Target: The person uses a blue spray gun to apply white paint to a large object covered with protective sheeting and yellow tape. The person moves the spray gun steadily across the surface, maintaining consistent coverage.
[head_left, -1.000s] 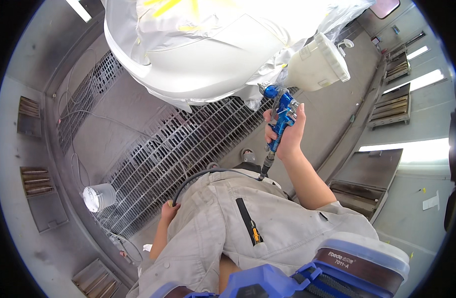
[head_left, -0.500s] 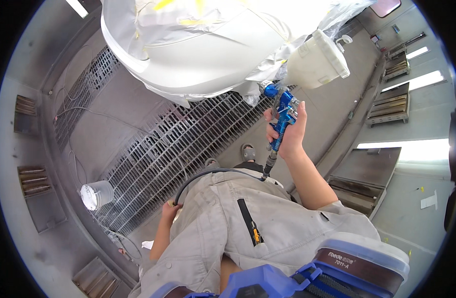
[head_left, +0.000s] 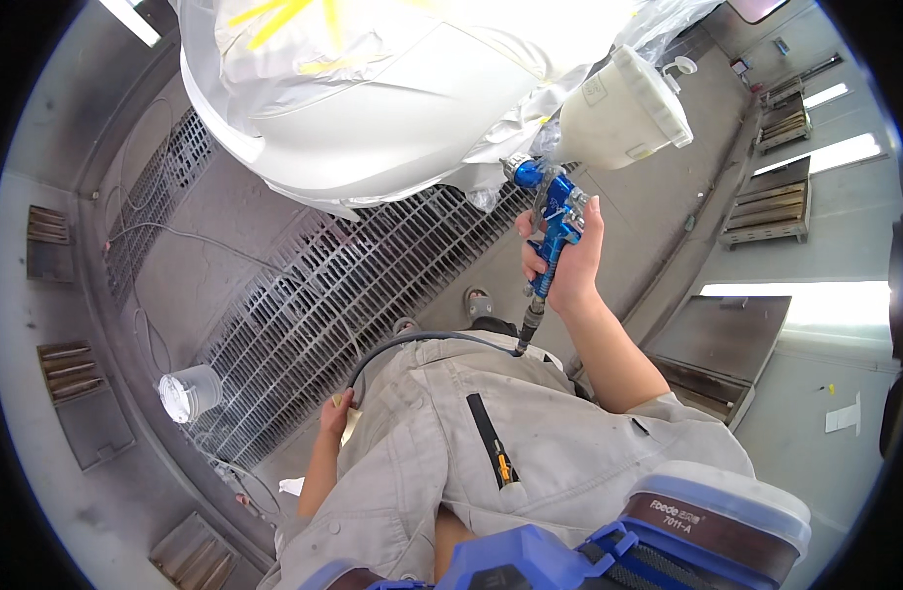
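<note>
My right hand (head_left: 575, 267) is wrapped round the handle of a blue spray gun (head_left: 553, 208), fingers at the trigger, thumb up along its back. A whitish paint cup (head_left: 620, 113) sits on the gun, tilted to the right. The nozzle points left toward a white, rounded body panel (head_left: 382, 133), close to its lower right end. Wrapped round that panel is clear film with yellow marks. From the gun's handle a dark air hose (head_left: 427, 336) loops across my waist to my left hand (head_left: 336, 413), which is closed on it low at my left side.
A floor grating (head_left: 304, 295) runs beneath the panel. At the left stands a white bucket (head_left: 192, 392), with a thin hose (head_left: 210, 239) trailing over the floor. Booth walls with louvred vents (head_left: 769, 214) line both sides. A respirator (head_left: 717, 526) shows at the lower edge.
The panel and floor have shifted slightly left in view. My right hand and the gun have moved a little left and up. Both grips are unchanged.
</note>
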`<state>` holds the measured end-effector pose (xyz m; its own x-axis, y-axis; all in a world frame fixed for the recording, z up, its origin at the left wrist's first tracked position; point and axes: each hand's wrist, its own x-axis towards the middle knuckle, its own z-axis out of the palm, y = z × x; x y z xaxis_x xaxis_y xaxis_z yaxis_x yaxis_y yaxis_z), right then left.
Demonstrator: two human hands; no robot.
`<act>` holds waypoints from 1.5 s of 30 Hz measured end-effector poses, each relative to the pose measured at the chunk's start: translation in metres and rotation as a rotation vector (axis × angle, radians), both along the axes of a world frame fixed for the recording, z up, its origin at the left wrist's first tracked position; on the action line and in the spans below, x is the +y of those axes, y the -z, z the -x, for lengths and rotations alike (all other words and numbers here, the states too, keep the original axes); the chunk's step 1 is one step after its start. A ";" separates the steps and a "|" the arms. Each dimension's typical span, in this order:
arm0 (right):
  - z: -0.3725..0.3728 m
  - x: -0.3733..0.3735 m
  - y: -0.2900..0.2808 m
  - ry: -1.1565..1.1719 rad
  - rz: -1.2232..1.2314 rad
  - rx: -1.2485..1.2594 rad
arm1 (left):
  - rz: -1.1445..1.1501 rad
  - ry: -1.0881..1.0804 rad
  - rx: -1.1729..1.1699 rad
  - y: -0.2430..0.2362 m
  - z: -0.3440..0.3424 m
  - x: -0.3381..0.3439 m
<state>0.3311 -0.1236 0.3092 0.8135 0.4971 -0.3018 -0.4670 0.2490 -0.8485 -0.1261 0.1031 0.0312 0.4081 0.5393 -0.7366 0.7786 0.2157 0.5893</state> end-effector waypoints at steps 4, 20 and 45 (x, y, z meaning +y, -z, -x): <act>-0.023 -0.006 -0.002 -0.016 -0.026 0.017 | -0.030 0.037 0.057 0.000 -0.017 -0.010; -0.109 -0.025 -0.003 -0.097 -0.084 0.003 | -0.062 -0.085 0.051 0.020 -0.079 -0.069; -0.168 -0.091 0.014 0.027 -0.023 0.105 | -0.055 -0.030 0.101 0.015 -0.127 -0.107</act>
<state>0.4989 -0.2147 0.2950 0.7912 0.4834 -0.3745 -0.5458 0.2819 -0.7891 0.0012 -0.0036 0.0166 0.3160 0.5907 -0.7425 0.8285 0.2096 0.5193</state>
